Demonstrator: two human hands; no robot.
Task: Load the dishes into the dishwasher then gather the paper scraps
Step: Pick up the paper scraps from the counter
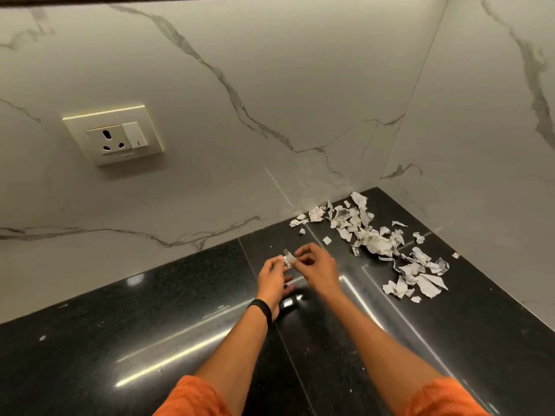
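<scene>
Starting at the left, we see a wall socket [113,135] set in the marble backsplash [270,85], well apart from anything the task concerns, and below it the glossy black countertop [120,340]. Toward the middle, the left hand [271,276], with a black wristband [260,310] on its wrist, and the right hand [315,265] meet just above the counter. Both pinch one small scrap [289,261] between fingertips and thumb, the other fingers curled in. To the right, the paper scraps [375,238] lie scattered across the counter's corner, some crumpled, some flat, with one stray bit [456,255] apart near the right wall. No dishes or dishwasher show here, so we cannot judge that part. The risks, as we read them: a two-handed pinch on so slight a piece could tear it into more bits or let it slip back down. With both hands taken up by one piece, gathering would go slowly. Flat pieces may slide on the slick stone rather than lift. A brisk sweep could scatter the light bits farther, and the strays by the walls could be overlooked.
</scene>
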